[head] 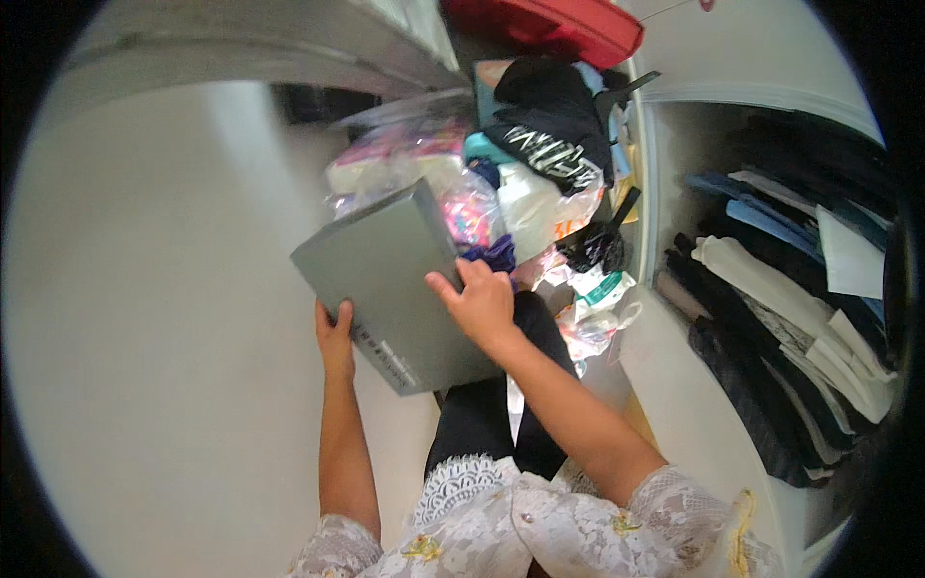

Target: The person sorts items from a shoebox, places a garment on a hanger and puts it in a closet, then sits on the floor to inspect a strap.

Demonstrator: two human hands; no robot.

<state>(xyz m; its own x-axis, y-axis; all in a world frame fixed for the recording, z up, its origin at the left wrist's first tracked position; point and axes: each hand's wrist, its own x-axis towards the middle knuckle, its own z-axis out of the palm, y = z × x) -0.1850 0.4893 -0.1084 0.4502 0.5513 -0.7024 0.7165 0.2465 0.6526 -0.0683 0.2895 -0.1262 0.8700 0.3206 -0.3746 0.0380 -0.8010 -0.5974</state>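
A flat grey-green box [397, 289] is held tilted in front of me, between both hands. My left hand [334, 336] grips its left edge, thumb on the top face and the other fingers hidden underneath. On the opposite side, my right hand [480, 300] holds the right edge, its thumb lying over the top face. Printed writing and small symbols run along the near left corner of the box. Just beyond the box lie a clear plastic bag [470, 206] with colourful contents and a bunched purple cloth [495, 254].
Folded clothes [773, 274] fill an open compartment at right. A black cloth item with white lettering [553, 130] tops a pile of plastic bags. A red case [556, 25] stands at the far end. A wrapped pack [397, 159] lies left of the pile; more bags [596, 318] lie at right.
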